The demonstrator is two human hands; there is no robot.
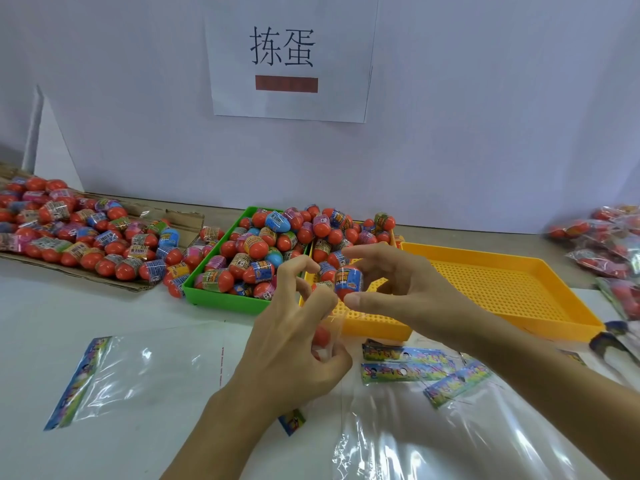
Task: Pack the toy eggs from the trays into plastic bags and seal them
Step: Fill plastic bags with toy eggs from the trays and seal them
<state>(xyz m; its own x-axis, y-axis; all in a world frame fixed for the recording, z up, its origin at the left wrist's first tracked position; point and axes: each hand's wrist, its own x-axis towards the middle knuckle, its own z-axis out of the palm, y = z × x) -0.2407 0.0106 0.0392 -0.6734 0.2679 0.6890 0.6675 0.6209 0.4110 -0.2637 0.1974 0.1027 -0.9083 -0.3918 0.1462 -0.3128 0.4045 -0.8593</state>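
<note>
Toy egg (348, 283) pinched by right hand (398, 289) above bag (329, 336).

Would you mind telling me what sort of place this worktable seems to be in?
Probably a small packing or sorting workstation: loose toy eggs heaped on cardboard, more in a green tray, empty printed plastic bags on the table, and a paper sign on the partition.

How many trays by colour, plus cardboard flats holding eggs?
Green tray: 1
Yellow trays: 2, one with eggs at its far end, one with none visible
Cardboard flat: 1
Total: 4
</note>
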